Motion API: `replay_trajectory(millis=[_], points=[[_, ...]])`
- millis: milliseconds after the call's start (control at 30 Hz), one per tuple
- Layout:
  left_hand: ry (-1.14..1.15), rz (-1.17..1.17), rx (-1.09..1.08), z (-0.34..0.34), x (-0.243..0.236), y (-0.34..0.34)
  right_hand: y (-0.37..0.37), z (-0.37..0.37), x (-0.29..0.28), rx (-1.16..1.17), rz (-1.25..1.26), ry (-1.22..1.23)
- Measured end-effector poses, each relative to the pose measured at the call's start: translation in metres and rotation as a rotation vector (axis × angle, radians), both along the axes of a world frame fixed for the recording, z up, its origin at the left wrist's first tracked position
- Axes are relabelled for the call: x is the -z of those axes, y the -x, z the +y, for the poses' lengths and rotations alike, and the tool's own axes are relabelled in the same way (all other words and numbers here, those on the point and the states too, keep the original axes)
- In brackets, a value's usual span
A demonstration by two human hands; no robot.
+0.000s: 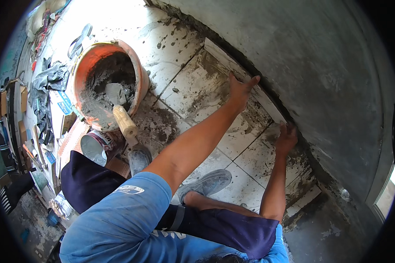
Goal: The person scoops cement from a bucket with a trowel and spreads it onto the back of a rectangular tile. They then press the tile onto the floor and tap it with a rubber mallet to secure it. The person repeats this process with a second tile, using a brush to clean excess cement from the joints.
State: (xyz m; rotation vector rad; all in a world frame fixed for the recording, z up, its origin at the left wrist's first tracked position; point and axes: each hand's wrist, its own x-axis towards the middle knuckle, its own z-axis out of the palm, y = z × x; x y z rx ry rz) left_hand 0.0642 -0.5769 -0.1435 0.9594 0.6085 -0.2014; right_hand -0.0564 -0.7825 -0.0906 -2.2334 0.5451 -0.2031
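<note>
A long, narrow skirting tile (221, 54) stands along the foot of the grey wall, with a dark gap between its upper edge and the wall. My left hand (240, 91) grips the strip around its middle, thumb and a finger spread apart over its edge. At the strip's near end is my right hand (286, 139), its fingers bent against the corner and slightly blurred. An orange bucket (141, 81) of wet grey mortar (96, 94) sits to the left. In it rests a trowel (125, 122), its wooden handle leaning over the rim.
White floor tiles (171, 48) are smeared with mortar. Below the bucket lies a paint can (94, 147). Dark cloth (52, 79), boxes and tools crowd the left side. My shoes (210, 182) are on the tiles. Another strip (303, 200) lies near the wall at lower right.
</note>
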Motion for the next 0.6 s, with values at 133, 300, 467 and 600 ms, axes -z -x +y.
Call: replay_trajectory(millis=[133,300,467,600], points=[[-0.002,0.091,0.017,-0.007,-0.018,-0.003,0.002,-0.008,-0.001,-0.010,-0.043,-0.085],[-0.169,0.129,0.139,0.028,-0.019,-0.008,-0.001,0.005,0.004,-0.031,-0.053,-0.046],[-0.509,0.016,0.061,0.091,-0.027,-0.023,0.008,-0.009,0.006,0.016,-0.005,0.091],[-0.335,-0.190,-0.081,0.138,-0.013,-0.046,0.011,-0.008,0.031,0.006,-0.027,0.119]])
